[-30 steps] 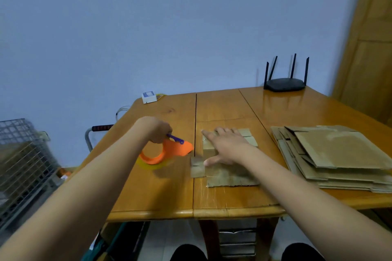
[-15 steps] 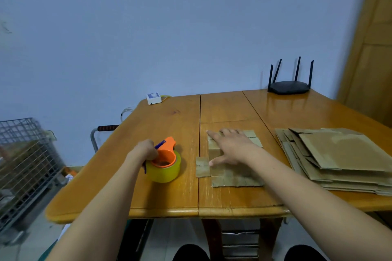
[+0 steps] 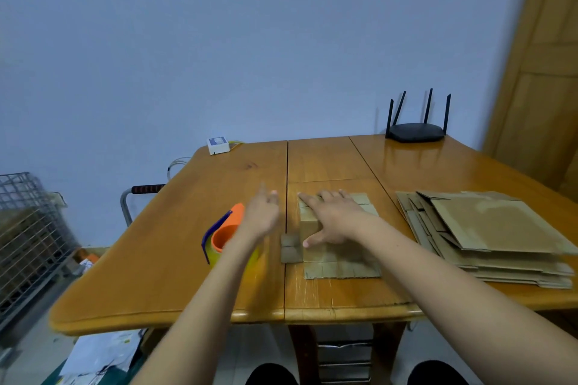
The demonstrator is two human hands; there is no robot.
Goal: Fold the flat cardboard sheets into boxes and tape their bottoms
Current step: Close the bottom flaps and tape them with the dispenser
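Head view. Wooden table [image 3: 194, 247] fills the lower half of the frame. Centre: a small folded cardboard box [image 3: 325, 247] sits on the tabletop, flaps spread flat around it. Right hand [image 3: 331, 220] lies palm-down on top of the box, fingers straight, thumb out to the side. Left hand [image 3: 261, 216] hovers just left of the box, fingers loose and extended, holding nothing; motion-blurred. Tape dispenser [image 3: 226, 239], orange with a yellow roll, stands beneath the left wrist. Stack of flat cardboard sheets [image 3: 488, 231] at right. Router [image 3: 416, 131] at the table's far edge.
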